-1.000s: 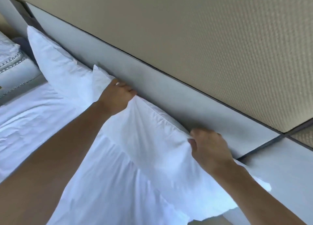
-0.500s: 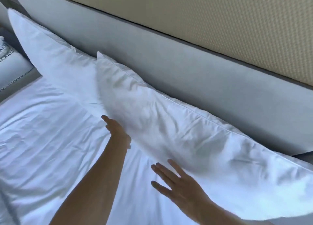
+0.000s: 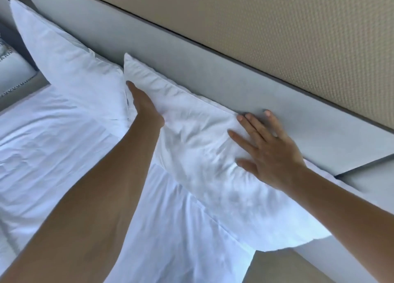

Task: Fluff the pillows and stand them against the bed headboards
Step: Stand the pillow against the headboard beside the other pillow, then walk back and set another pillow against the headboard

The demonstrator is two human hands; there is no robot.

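Two white pillows lean against the grey padded headboard (image 3: 223, 74). The far pillow (image 3: 70, 63) stands at the upper left. The near pillow (image 3: 198, 146) leans beside it, creased in the middle. My left hand (image 3: 146, 107) lies flat with fingers together against the near pillow's left end, where the two pillows meet. My right hand (image 3: 268, 148) is spread open, palm pressed into the near pillow's front near its top edge, fingertips reaching the headboard.
A white wrinkled sheet (image 3: 53, 146) covers the mattress. Above the headboard is a beige textured wall (image 3: 298, 27). A grey bench or cushion with stitched trim (image 3: 12, 74) sits at the far left. Beige floor (image 3: 275, 267) shows at the bed's right edge.
My hands let go of the near pillow's top edge, dropped low in front of it, then came back up: the left to its left end, the right flat on its front.
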